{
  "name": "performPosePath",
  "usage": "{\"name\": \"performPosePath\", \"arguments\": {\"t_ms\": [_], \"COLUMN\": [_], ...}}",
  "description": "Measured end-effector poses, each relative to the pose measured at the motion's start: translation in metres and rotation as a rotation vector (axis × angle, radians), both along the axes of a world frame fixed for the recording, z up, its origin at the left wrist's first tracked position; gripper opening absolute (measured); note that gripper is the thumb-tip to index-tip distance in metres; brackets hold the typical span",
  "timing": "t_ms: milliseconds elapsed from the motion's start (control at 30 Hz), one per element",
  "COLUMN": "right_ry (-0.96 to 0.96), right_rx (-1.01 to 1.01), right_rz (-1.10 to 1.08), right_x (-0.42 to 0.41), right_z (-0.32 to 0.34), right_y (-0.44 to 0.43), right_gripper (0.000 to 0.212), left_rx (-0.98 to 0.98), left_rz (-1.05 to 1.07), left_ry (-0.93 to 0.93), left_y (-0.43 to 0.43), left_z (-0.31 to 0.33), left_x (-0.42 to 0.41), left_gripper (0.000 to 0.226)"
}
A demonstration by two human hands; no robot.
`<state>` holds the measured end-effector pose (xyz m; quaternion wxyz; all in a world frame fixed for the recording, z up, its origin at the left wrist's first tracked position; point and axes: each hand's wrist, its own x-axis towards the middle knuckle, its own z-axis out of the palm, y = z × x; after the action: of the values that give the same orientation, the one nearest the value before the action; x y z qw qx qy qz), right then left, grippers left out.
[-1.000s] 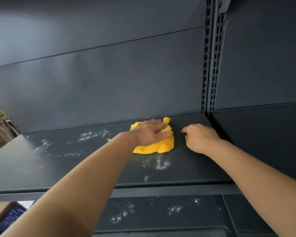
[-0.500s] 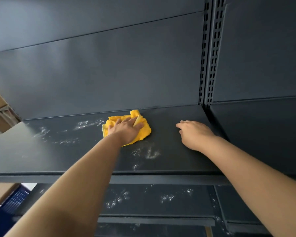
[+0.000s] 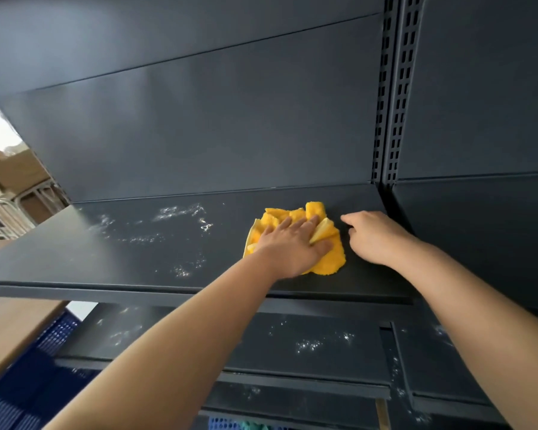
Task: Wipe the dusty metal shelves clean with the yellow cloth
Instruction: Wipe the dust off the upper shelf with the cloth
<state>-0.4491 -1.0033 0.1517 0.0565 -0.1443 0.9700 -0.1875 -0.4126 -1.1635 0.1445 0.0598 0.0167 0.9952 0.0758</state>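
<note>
A crumpled yellow cloth (image 3: pixel 330 259) lies on the dark metal shelf (image 3: pixel 75 259), toward its right end. My left hand (image 3: pixel 289 243) presses flat on the cloth with fingers spread and straight. My right hand (image 3: pixel 376 237) rests on the shelf just right of the cloth, with its fingers loosely curled and nothing in them. White dust patches (image 3: pixel 177 211) remain on the shelf left of the cloth, and a smaller patch sits near the front edge. The lower shelf (image 3: pixel 308 342) below also carries white dust specks.
A slotted upright post (image 3: pixel 392 103) divides this bay from the one at the right. Dark back panels rise behind the shelf. At the left are cardboard boxes (image 3: pixel 10 172), a wooden surface (image 3: pixel 10 324) and a blue perforated crate (image 3: pixel 44 352).
My left hand swept the cloth to the left, then back right beside my right hand. The dust patch that lay just in front of the cloth no longer shows there. My right hand stayed put.
</note>
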Motion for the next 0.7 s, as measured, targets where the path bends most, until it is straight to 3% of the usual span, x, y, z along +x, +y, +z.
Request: {"name": "performPosePath", "arguments": {"t_ms": [133, 333, 700], "right_ry": [0.087, 0.171, 0.209], "right_rx": [0.085, 0.142, 0.143], "right_rz": [0.027, 0.099, 0.168], "right_x": [0.018, 0.034, 0.067], "right_z": [0.009, 0.008, -0.005], "right_y": [-0.012, -0.05, -0.168], "right_gripper": [0.031, 0.036, 0.034], "left_rx": [-0.005, -0.003, 0.011], "left_rz": [-0.052, -0.054, 0.099], "left_ry": [0.012, 0.04, 0.057], "left_y": [-0.014, -0.061, -0.198], "left_z": [0.0, -0.001, 0.001], "left_x": [0.019, 0.034, 0.069], "left_gripper": [0.069, 0.063, 0.059]}}
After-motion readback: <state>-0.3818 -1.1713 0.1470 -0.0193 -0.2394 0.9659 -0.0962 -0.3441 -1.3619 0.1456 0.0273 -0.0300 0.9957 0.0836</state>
